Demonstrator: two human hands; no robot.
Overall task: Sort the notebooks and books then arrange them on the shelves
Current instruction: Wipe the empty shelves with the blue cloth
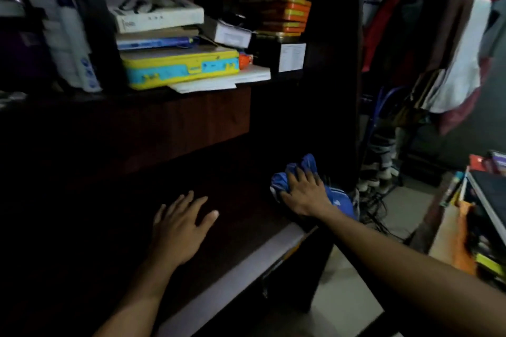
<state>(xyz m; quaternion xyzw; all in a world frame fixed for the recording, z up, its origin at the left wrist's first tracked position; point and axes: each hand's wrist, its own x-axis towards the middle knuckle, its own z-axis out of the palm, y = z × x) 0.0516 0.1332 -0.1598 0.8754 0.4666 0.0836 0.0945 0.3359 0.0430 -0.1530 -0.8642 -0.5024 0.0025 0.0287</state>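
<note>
A: What is the step in hand here?

B: Wiping, I'd judge. The right hand (304,193) presses a crumpled blue cloth (298,172) onto the dark wooden lower shelf (232,262) near its right end, fingers curled over the bunched fabric and gripping it. The left hand (179,227) lies flat beside it, fingers straight and spread, holding nothing.

A: How to do it well?

B: Keep the cloth bunched under the palm and sweep towards the pale front edge, so dust leaves the shelf. The flat hand can steady the body.

A: And the books?

B: A messy stack of books and notebooks (175,44) lies flat on the upper shelf (137,93), well above the hands: a white book on top, a blue one beneath, a yellow-and-blue zip case (182,68) under those, loose white papers at the bottom. More books (479,227) sit at the far right, too blurred to tell apart.
</note>
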